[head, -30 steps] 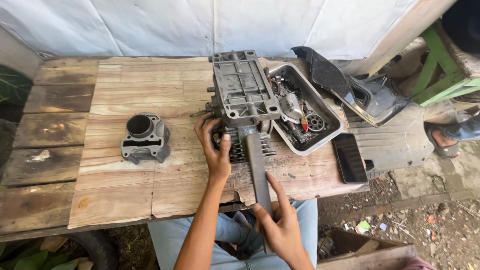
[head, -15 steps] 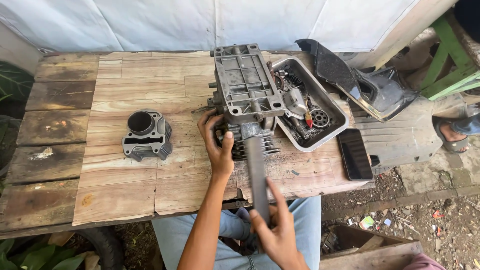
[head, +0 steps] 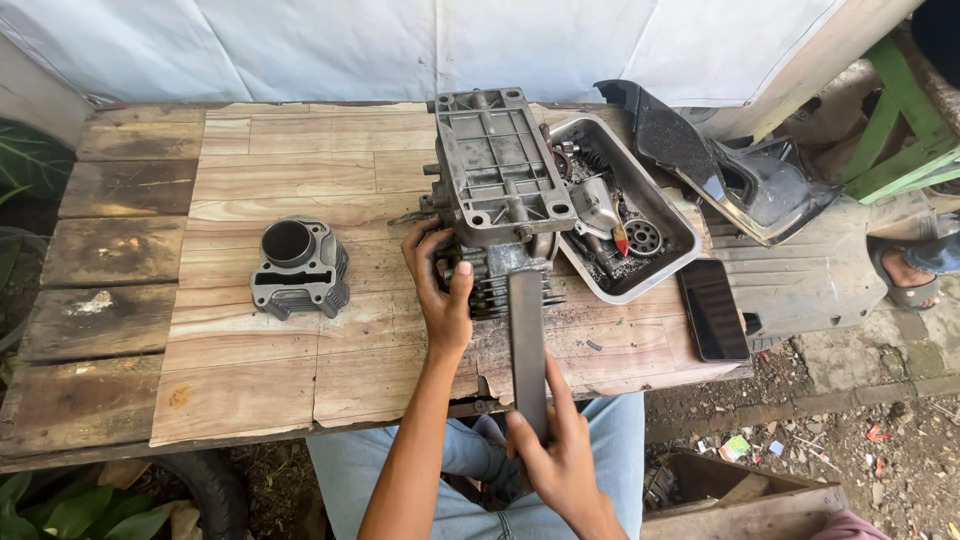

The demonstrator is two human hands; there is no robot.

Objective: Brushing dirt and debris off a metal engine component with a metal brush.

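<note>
Centrally, engine part: a grey finned metal engine head with a flat ribbed cover (head: 497,185) is stood on the pale wooden plank table (head: 250,360), near its front edge.
Left hand: the left hand (head: 443,290) is closed around the finned lower side of the engine part, thumb upward.
Long tool: a long flat grey metal bar (head: 527,345) is set upright against the fins, reaching back toward the table edge.
Right hand: the right hand (head: 555,455) is wrapped around the bar's lower end.
Cylinder: a separate grey metal cylinder block with a round bore (head: 298,267) is placed well apart, to the left.
Tray: a rectangular metal tray of small oily parts (head: 655,275) is seen just beside the engine part, on the right.
Phone: a black phone (head: 712,310) lies near the tray.
</note>
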